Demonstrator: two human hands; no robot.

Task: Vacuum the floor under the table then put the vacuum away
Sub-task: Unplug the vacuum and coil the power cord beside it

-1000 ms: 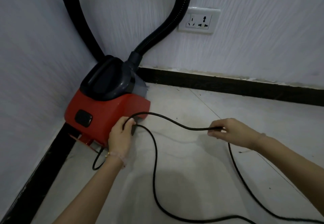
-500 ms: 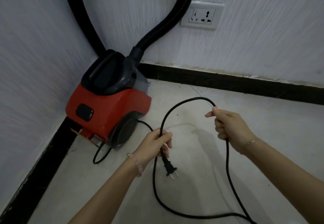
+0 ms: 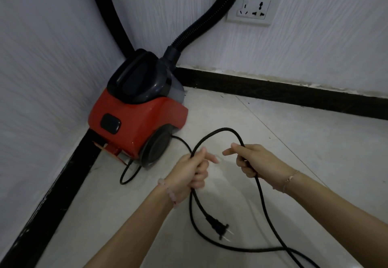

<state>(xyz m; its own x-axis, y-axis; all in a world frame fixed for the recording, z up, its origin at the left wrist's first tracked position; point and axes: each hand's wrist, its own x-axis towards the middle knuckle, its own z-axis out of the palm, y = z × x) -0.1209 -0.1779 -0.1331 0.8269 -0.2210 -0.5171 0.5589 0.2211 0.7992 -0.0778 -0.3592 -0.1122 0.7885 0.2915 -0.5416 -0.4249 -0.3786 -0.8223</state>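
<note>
Head view is looking down into a room corner. The red vacuum is sitting on the floor at far left, tucked against both walls; its black hose is rising out of frame at the top, so the wand end is cut off. The left hand is clenching shut around two strands of the power cord, fingers wrapped tight. The right hand is closing on the same cord, forefinger sticking out. A loop is arching between the hands. The plug is dangling or lying near, below the left hand; hard to say which. The wall socket is showing far right, nothing in it. Cord is running off the near edge.
</note>
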